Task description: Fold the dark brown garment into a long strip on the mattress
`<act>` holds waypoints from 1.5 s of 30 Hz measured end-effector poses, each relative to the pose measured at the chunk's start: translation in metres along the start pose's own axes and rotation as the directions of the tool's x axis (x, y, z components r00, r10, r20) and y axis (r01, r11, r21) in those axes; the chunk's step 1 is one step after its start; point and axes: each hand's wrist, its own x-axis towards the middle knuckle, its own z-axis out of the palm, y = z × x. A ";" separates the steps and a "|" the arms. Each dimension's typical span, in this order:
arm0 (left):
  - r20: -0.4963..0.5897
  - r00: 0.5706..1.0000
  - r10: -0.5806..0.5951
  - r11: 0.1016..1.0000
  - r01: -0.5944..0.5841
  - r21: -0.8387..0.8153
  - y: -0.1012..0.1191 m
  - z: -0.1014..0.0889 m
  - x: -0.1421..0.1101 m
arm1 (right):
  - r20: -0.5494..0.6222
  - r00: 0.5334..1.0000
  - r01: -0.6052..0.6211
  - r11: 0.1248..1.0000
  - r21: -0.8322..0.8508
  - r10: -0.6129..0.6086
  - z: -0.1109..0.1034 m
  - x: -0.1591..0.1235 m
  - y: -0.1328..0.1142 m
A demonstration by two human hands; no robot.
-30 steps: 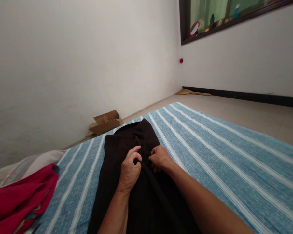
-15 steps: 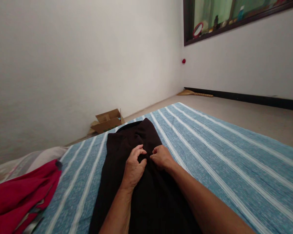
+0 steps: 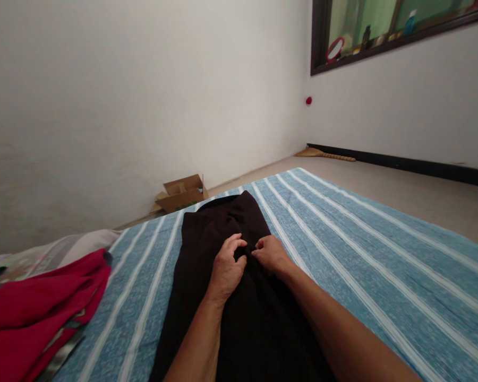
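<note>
Black trousers (image 3: pixel 207 233), seen with the waistband at the far end, lie lengthwise on a blue bed sheet with white stripes (image 3: pixel 326 228). My left hand (image 3: pixel 228 268) rests on the upper front of the trousers, fingers curved and thumb apart from them, with dark cloth showing in the gap. Just to its right, my right hand (image 3: pixel 271 255) is closed, its fingertips pinching a bit of the trousers' cloth. The exact fold between those fingertips is too dark to make out.
Red clothing (image 3: pixel 43 302) lies at the left on the bed, beside a pale patterned cloth (image 3: pixel 75 246). Beyond the bed's far edge, an open cardboard box (image 3: pixel 181 197) stands against the wall. A broom (image 3: pixel 326 154) lies on the floor below the window frame (image 3: pixel 318 66).
The whole view has shifted slightly, so everything appears a little further right. Both hands keep nearly the same place and pose on the trousers.
</note>
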 end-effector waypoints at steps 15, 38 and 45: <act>-0.010 0.998 0.059 0.998 -0.059 -0.014 -0.002 0.003 -0.002 | 0.022 1.000 -0.001 1.000 0.020 0.000 0.000 -0.003 0.002; 0.179 0.983 0.041 0.980 -0.075 0.185 0.008 0.012 -0.008 | -0.045 0.986 0.149 0.962 -0.227 -0.163 -0.010 -0.012 -0.001; 0.202 0.979 0.034 0.974 -0.077 0.213 0.011 0.017 -0.011 | -0.034 0.978 0.168 0.881 -0.443 -0.204 -0.003 -0.020 0.005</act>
